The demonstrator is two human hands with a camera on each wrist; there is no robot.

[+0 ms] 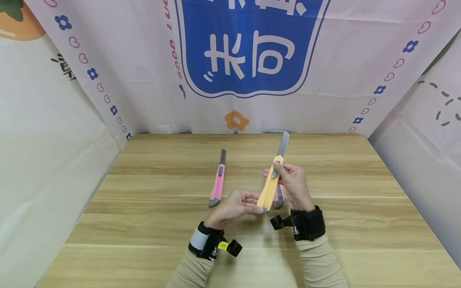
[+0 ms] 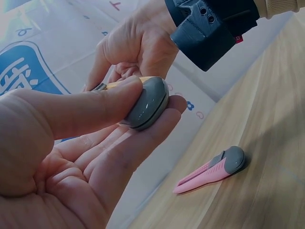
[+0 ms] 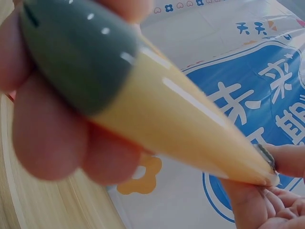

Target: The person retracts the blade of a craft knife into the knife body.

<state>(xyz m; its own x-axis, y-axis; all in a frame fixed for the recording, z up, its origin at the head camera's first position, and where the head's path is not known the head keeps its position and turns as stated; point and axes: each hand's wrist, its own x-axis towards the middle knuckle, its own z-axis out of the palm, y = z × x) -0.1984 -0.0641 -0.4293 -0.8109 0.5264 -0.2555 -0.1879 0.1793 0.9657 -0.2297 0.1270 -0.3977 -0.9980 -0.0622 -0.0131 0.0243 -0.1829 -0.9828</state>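
Raised above the table, a yellow utility knife (image 1: 267, 193) is held in both hands, its metal blade (image 1: 283, 143) extended and pointing away. The left hand (image 1: 238, 206) pinches its grey end cap (image 2: 150, 102) between thumb and fingers. Near the blade end, the right hand (image 1: 296, 185) grips the body, thumb by the grey slider. A pink utility knife (image 1: 217, 185) lies to the left with its blade out. Partly hidden behind the yellow knife and right hand is a second pink utility knife (image 1: 279, 197); no blade shows on it in the left wrist view.
The knives are over a wood-grain table (image 1: 144, 224). Printed white cloth (image 1: 151, 100) hangs behind the table's back edge and along both sides. Each wrist wears a black strap (image 1: 310, 224) with a small camera mount.
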